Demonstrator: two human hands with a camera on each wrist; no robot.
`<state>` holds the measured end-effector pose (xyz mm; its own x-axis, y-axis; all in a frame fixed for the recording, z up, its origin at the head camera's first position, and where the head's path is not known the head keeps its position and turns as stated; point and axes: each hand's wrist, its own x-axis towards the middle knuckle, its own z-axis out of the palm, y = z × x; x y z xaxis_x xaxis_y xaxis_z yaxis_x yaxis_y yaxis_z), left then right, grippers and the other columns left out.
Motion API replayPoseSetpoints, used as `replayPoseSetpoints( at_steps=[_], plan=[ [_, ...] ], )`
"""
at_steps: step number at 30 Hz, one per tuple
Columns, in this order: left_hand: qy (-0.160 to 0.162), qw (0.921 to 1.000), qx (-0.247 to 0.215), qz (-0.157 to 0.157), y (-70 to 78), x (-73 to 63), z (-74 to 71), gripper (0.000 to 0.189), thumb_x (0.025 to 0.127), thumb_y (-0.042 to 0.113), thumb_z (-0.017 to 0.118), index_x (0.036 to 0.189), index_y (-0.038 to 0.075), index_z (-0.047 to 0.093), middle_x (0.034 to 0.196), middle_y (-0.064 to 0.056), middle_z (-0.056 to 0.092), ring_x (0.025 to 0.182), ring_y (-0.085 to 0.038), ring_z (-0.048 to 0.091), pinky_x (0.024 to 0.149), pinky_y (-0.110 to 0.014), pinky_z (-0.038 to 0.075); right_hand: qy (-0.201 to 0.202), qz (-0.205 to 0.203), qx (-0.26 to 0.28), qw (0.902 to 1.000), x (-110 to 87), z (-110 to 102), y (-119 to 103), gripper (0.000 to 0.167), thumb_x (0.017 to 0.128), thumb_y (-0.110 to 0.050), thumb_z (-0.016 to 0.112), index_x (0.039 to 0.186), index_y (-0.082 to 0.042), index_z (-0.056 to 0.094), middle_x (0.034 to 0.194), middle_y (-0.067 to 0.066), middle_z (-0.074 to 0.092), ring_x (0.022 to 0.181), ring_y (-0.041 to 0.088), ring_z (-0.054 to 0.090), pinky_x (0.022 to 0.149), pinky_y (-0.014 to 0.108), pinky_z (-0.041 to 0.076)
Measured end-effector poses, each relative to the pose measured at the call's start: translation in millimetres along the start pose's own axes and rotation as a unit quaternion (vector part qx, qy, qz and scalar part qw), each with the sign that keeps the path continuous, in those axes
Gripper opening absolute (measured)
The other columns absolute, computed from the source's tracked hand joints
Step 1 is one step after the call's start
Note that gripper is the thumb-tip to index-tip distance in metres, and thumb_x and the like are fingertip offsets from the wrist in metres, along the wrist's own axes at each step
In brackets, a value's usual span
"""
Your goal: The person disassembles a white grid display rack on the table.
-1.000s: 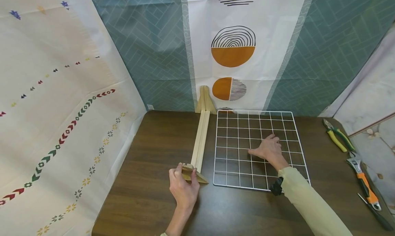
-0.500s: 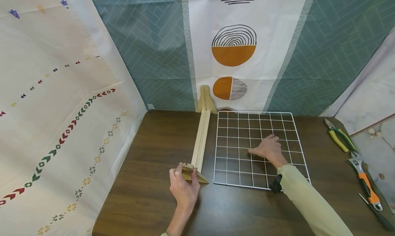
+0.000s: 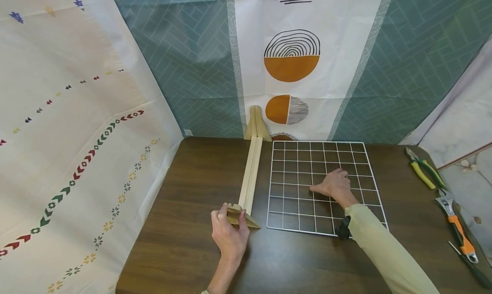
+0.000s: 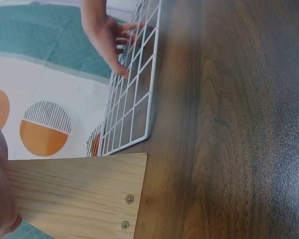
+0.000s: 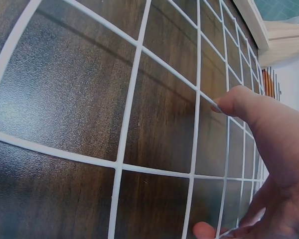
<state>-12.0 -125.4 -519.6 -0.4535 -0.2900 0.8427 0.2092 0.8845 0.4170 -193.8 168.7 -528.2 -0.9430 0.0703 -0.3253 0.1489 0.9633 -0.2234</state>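
Observation:
My left hand grips the near end piece of a pale wooden stand, thumb on one side and fingers on the other. That piece is a tapered board with two screws near its bottom edge. A grooved wooden rail runs from it to a matching far end piece. To the right of the rail is a white wire grid panel, held by my right hand near its middle. The thumb lies against a wire, and some fingertips reach through the openings. Shadows of the wires fall on the wood beneath.
On the right side of the brown table lie green-and-yellow pliers, an adjustable wrench with an orange-and-black handle, and a screwdriver. Patterned cloths hang behind and to the left.
The wire grid's far edge has dropped slightly in the head view while its near edge has risen a little, with my right hand still on it. My left hand stays on the stand.

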Motion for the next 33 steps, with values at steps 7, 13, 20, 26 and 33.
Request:
replayPoseSetpoints(
  at_steps=[7,13,20,26,33],
  plan=[
    [0.001,1.0,-0.001,0.0,-0.2,0.7,-0.1,0.046,0.096,0.034,0.064,0.118,-0.005,0.053,0.083,-0.015,0.045,0.061,-0.022,0.041,0.043,-0.027,0.03,-0.007,-0.004,-0.015,0.9999,1.8,0.3,-0.9,0.131,0.072,-0.063,0.075,0.132,0.036,0.013,0.119,0.05,0.034,0.099,0.052,0.053,0.084,0.057,0.051],
    [0.0,1.0,-0.002,-0.001,-0.1,0.7,-0.6,0.047,0.096,0.034,0.064,0.118,-0.005,0.053,0.084,-0.015,0.045,0.062,-0.021,0.041,0.044,-0.026,0.029,-0.025,-0.005,-0.025,0.9994,1.8,-2.0,-1.7,0.13,0.073,-0.065,0.073,0.133,0.035,0.014,0.121,0.049,0.034,0.096,0.049,0.054,0.078,0.053,0.053],
    [-0.004,1.0,-0.004,-0.003,-0.1,-0.4,0.4,0.046,0.096,0.034,0.064,0.118,-0.005,0.052,0.084,-0.015,0.045,0.062,-0.022,0.042,0.044,-0.028,0.03,-0.018,-0.025,-0.047,0.9984,1.3,-2.9,0.0,0.122,0.073,-0.067,0.073,0.128,0.033,0.031,0.118,0.045,0.038,0.097,0.048,0.054,0.083,0.054,0.051],
    [-0.003,1.0,-0.006,-0.004,0.3,-0.4,0.3,0.046,0.095,0.033,0.065,0.118,-0.005,0.052,0.084,-0.016,0.046,0.062,-0.022,0.042,0.044,-0.028,0.03,-0.026,-0.029,-0.064,0.9972,2.3,-2.6,0.7,0.111,0.073,-0.07,0.07,0.121,0.027,0.046,0.111,0.041,0.042,0.089,0.043,0.053,0.079,0.051,0.051],
    [-0.005,1.0,-0.006,-0.005,0.7,0.1,-0.2,0.046,0.093,0.03,0.067,0.118,-0.006,0.052,0.084,-0.016,0.045,0.062,-0.023,0.042,0.044,-0.029,0.031,-0.04,-0.033,-0.077,0.9957,4.2,-2.0,1.6,0.106,0.073,-0.073,0.068,0.119,0.021,0.055,0.105,0.037,0.045,0.088,0.04,0.05,0.077,0.05,0.048]
  ],
)
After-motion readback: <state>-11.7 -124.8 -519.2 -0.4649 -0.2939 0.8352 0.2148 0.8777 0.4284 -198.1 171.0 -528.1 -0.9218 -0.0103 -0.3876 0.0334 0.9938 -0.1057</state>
